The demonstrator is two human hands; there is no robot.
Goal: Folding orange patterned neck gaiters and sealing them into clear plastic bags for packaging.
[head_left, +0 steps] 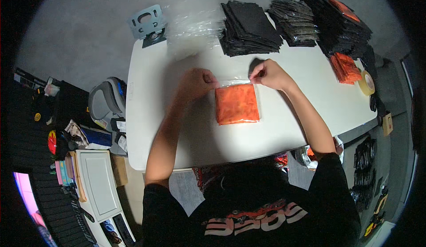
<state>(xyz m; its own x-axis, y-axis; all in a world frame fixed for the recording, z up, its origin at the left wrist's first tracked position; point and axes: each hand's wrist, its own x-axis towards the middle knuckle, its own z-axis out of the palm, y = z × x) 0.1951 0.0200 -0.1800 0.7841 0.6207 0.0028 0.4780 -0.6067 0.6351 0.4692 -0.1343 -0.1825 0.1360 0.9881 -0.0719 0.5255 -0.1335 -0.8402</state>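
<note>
A folded orange cloth [237,105] lies flat on the white table inside a clear plastic bag [260,109]. The bag's mouth points away from me. My left hand [197,82] pinches the bag at its upper left corner, fingertips pressed together. At the upper right corner, my right hand [271,75] grips the same bag between thumb and fingers. Both hands stay just beyond the cloth's far edge, so the cloth itself shows fully.
Along the far side of the white table [151,114] are a grey metal stand [147,23], clear plastic bags [193,29], a black cloth stack [249,27] and bagged black packs [293,20]. Orange packs [345,68] and a tape roll [366,82] lie right. A grey chair [105,98] stands left.
</note>
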